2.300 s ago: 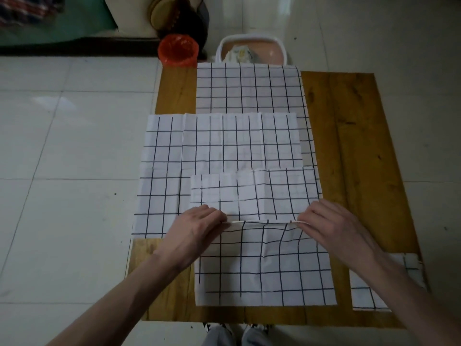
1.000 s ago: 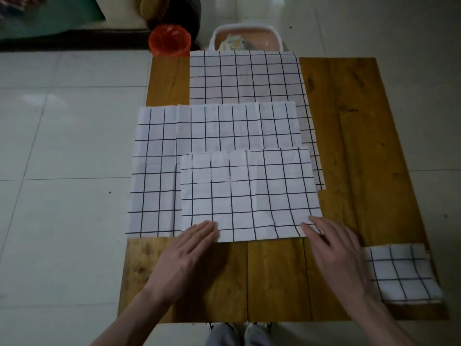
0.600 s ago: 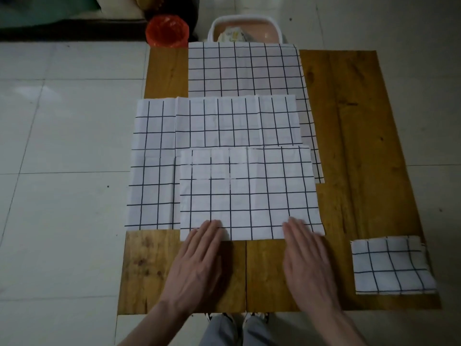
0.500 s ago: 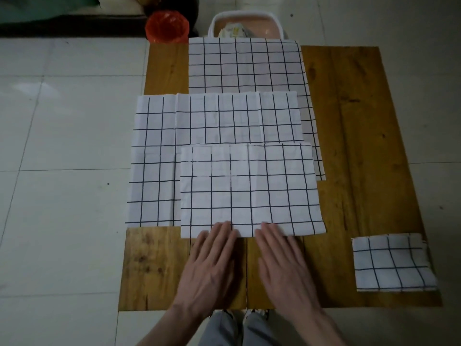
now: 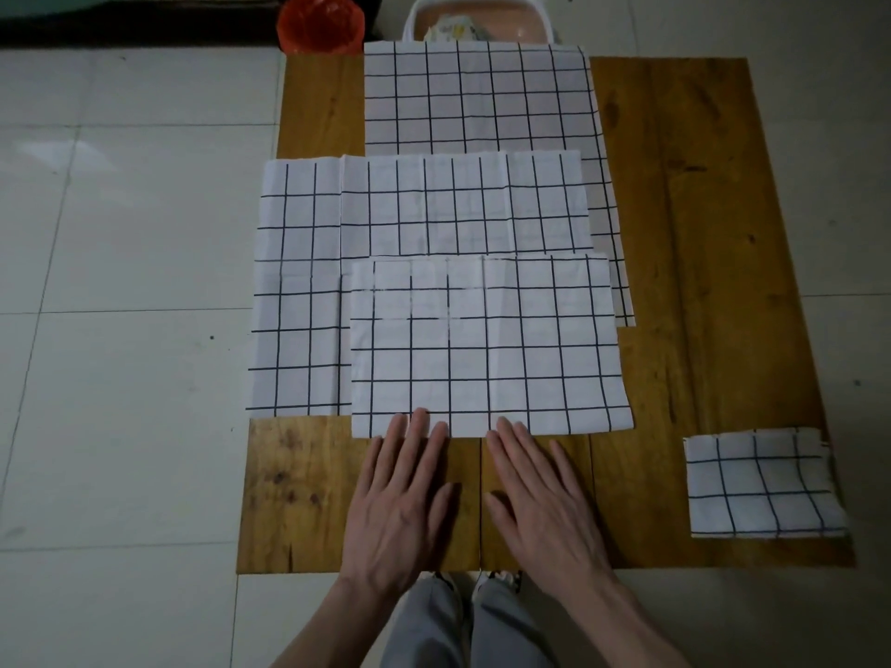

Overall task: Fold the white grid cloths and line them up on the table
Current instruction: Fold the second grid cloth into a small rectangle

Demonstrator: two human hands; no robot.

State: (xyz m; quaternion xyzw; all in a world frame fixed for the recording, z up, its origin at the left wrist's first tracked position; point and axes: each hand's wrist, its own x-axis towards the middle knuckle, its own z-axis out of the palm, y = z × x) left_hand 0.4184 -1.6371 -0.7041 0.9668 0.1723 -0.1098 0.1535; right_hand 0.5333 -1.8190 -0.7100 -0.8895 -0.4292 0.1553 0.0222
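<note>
A white grid cloth folded in half (image 5: 487, 349) lies on top of the stack at the middle of the wooden table (image 5: 694, 233). My left hand (image 5: 400, 499) and my right hand (image 5: 540, 499) lie flat side by side on the table, fingers straight, fingertips touching that cloth's near edge. Under it lie a wider grid cloth (image 5: 299, 291) overhanging the table's left edge and a large flat grid cloth (image 5: 477, 94) at the far side. A small folded grid cloth (image 5: 762, 484) sits at the near right corner.
A red bin (image 5: 318, 21) and a white basket (image 5: 477, 21) with items stand on the tiled floor beyond the table's far edge. Bare wood shows along the table's right side and near left corner. My legs are below the near edge.
The near half of the front cloth was folded away over its far half. My hands then slid along its near edge from the corners toward the middle and now lie side by side.
</note>
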